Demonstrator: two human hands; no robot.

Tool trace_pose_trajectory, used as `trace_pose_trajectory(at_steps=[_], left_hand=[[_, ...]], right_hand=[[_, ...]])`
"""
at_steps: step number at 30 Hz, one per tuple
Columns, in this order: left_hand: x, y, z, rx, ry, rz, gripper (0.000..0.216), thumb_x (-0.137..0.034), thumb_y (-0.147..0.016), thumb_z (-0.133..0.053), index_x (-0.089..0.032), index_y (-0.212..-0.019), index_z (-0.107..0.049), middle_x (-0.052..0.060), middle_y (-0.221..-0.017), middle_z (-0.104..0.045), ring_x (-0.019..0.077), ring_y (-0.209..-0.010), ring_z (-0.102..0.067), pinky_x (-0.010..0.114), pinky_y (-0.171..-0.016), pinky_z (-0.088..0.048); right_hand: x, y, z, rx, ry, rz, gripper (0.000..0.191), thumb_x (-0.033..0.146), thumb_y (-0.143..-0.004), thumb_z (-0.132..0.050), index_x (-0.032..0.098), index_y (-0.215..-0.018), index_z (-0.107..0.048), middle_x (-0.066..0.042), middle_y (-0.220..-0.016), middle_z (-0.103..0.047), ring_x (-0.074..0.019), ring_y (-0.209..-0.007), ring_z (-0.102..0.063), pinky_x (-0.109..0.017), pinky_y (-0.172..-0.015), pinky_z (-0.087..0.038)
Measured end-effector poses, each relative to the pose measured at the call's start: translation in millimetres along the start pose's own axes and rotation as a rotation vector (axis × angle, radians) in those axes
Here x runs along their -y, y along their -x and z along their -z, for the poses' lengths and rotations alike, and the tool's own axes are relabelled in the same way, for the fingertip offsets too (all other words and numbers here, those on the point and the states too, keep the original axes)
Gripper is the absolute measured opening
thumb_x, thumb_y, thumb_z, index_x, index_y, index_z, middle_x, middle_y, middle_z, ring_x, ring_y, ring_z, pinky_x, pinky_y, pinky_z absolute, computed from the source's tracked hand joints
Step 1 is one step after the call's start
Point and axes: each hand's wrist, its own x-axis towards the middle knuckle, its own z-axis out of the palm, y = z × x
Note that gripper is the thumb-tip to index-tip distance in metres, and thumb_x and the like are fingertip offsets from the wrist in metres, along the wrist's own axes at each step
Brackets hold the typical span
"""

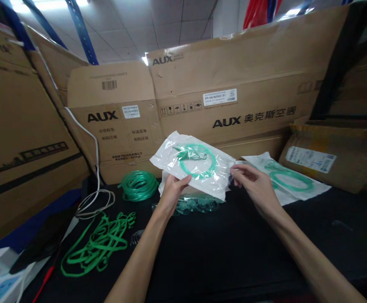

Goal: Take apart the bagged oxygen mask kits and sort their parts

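A clear-fronted white pouch (pixel 167 155) is held up over the black table, with a coil of pale green tubing (pixel 214 162) showing inside it. My left hand (pixel 172 191) grips the pouch's lower left edge, thumb on the front and fingers behind. At the pouch's right end, my right hand (pixel 251 181) is closed in a pinch on its edge. Beneath the pouch, partly hidden, are several clear greenish plastic pieces (pixel 196 205). Another white pouch with green tubing (pixel 292 181) lies to the right, behind my right hand.
A coil of green tubing (pixel 139 185) and a tangle of green elastic strap (pixel 103 242) lie on the left. White cables (pixel 97 160) hang near them. Large cardboard boxes (pixel 186 92) wall off the back, and a smaller carton (pixel 335 155) stands at the right.
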Motion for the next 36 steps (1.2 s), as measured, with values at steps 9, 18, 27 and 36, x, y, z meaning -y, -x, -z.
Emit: trace_pose_trajectory(at_steps=[9,18,27,36], left_hand=[[-2,2,1,0.022,-0.016,0.025,0.056,-0.024,-0.062,-0.09,-0.016,-0.113,-0.07,0.011,-0.117,-0.075,0.0327,-0.117,-0.066,0.042,-0.098,-0.051],[2,0,6,0.029,0.0,0.049,0.052,-0.024,-0.065,-0.088,-0.015,-0.112,-0.068,0.01,-0.112,-0.076,0.0284,-0.109,-0.068,0.038,-0.096,-0.05],[9,1,2,0.134,-0.106,0.095,0.046,-0.029,-0.063,-0.091,-0.012,-0.102,-0.071,0.008,-0.096,-0.075,0.0185,-0.079,-0.065,0.027,-0.066,-0.048],[6,4,4,0.121,-0.165,0.147,0.044,-0.025,-0.065,-0.092,-0.012,-0.101,-0.071,0.006,-0.097,-0.074,0.0136,-0.076,-0.064,0.024,-0.068,-0.051]], right_hand=[[-8,1,-1,-0.035,-0.05,-0.026,0.027,0.043,-0.074,-0.083,0.021,-0.089,-0.079,-0.001,-0.067,-0.068,-0.019,-0.062,-0.059,-0.033,-0.063,-0.05],[-6,4,-6,0.127,-0.242,-0.179,0.03,0.049,-0.077,-0.079,0.019,-0.086,-0.078,-0.011,-0.098,-0.078,-0.0275,-0.093,-0.074,-0.041,-0.082,-0.062],[-4,7,-12,0.265,-0.466,-0.394,0.033,0.038,-0.069,-0.091,0.02,-0.092,-0.077,-0.008,-0.099,-0.078,-0.0192,-0.079,-0.073,-0.029,-0.07,-0.064],[-2,7,-9,0.241,-0.551,-0.42,0.034,0.031,-0.065,-0.095,0.022,-0.094,-0.078,-0.003,-0.094,-0.075,-0.0127,-0.07,-0.064,-0.021,-0.056,-0.056]])
